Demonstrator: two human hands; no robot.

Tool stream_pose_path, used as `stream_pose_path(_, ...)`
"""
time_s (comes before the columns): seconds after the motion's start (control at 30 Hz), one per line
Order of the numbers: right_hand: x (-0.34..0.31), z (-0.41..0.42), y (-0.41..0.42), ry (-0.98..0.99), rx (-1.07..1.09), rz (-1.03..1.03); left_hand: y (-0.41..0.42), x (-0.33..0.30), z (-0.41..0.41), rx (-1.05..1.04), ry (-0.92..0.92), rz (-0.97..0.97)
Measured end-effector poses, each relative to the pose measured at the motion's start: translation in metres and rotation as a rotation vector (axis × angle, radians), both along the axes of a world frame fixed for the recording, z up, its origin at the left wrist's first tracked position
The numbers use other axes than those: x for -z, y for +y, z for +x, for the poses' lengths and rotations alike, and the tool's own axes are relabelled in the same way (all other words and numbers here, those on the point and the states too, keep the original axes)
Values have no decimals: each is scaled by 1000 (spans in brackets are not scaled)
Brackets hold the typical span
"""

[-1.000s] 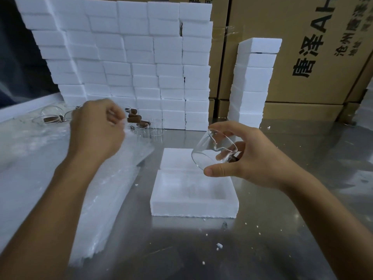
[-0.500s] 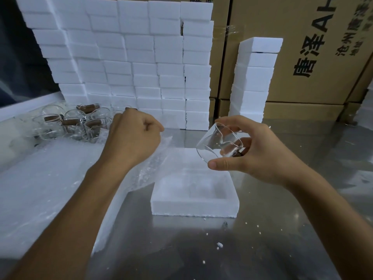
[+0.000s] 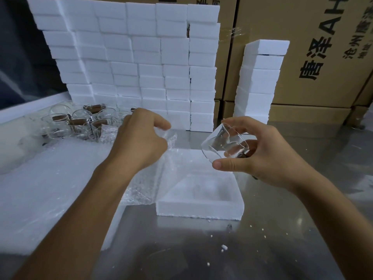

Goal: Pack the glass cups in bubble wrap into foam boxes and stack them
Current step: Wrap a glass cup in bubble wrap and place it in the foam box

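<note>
My right hand [image 3: 260,156] holds a clear glass cup [image 3: 223,143] tilted on its side, above the far right corner of an open white foam box [image 3: 198,211] on the steel table. My left hand [image 3: 141,140] pinches a sheet of bubble wrap [image 3: 149,178] by its top edge and lifts it; the sheet hangs down over the left side of the foam box. A pile of bubble wrap sheets [image 3: 46,190] lies to the left.
Several glass cups with brown handles [image 3: 80,123] stand at the back left. A wall of stacked foam boxes [image 3: 137,63] rises behind them, with a narrower foam stack [image 3: 260,81] to its right. Cardboard cartons [image 3: 314,57] line the back. Foam crumbs dot the steel table [image 3: 222,249].
My left hand has moved right from the pile, pulling a bubble wrap sheet up and over toward the foam box. My right hand with the cup has stayed nearly in place.
</note>
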State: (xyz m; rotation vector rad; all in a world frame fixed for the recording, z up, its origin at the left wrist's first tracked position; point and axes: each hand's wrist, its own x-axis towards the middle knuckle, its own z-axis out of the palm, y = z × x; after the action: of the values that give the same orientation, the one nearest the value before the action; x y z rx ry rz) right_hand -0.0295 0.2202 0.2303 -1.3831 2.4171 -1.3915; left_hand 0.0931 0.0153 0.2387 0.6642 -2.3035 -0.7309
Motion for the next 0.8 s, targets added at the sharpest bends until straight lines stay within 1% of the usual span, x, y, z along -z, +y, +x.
stream_pose_path(0.1,-1,2,0,-86,41,-59,2,3,-1,122,-34,-35)
stream_pose_path(0.17,-3,4,-1,-205,34,-148,6,5,-3,205,-84,-112)
stream_pose_path(0.23,-5,9,-3,-351,-17,-233,11,9,-7,271,-110,-168)
stream_pose_path(0.3,-7,16,-6,-581,-123,-339,18,13,-11,321,-99,-188)
stream_pose_path(0.4,-9,25,-12,-1036,-288,-518,31,18,-15,403,-73,-190)
stream_pose_path(0.43,-8,28,-14,-1141,-325,-566,34,20,-16,422,-64,-193)
stream_pose_path(0.47,-6,30,-15,-1206,-342,-596,35,22,-18,434,-53,-188)
stream_pose_path(0.53,-3,31,-19,-1273,-329,-629,37,26,-20,448,-16,-163)
stream_pose_path(0.63,-1,27,-19,-1338,-248,-670,34,27,-23,463,45,-138)
stream_pose_path(0.73,0,22,-18,-1362,-253,-647,32,26,-22,496,112,-100)
stream_pose_path(0.8,3,20,-18,-1370,-240,-615,36,25,-21,537,103,-101)
